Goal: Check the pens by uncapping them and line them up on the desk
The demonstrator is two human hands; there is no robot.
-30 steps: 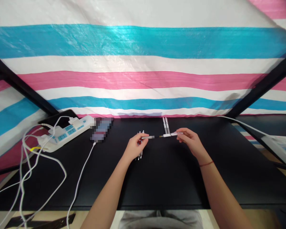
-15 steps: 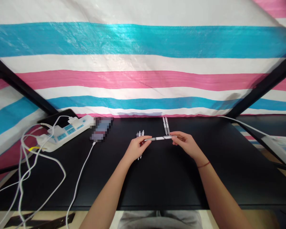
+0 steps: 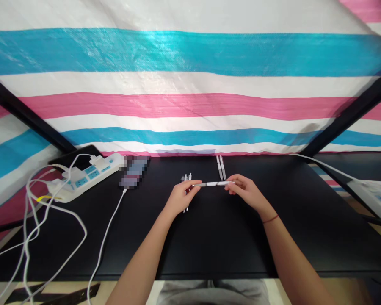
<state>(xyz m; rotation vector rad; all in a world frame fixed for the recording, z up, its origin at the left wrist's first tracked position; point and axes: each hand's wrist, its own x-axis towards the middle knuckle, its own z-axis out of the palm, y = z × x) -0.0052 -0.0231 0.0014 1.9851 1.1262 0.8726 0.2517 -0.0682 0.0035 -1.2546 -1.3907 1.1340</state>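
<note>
A white pen (image 3: 212,184) lies level just above the black table (image 3: 209,237), held at both ends. My left hand (image 3: 179,197) pinches its left tip and my right hand (image 3: 243,190) pinches its right end. Under my left hand a few more white pens (image 3: 186,178) lie side by side, partly hidden. Two further white pens (image 3: 221,166) rest on the table just behind the held one.
A white power strip (image 3: 89,174) with plugs and several white cables (image 3: 51,212) sits at the far left. A blurred phone (image 3: 133,170) with a cable lies beside it. Another power strip (image 3: 373,192) is at the right. A striped tarp (image 3: 190,84) hangs behind.
The pen's two separated halves have come together into one piece as my right hand moved left toward my left hand. My left hand stayed almost still.
</note>
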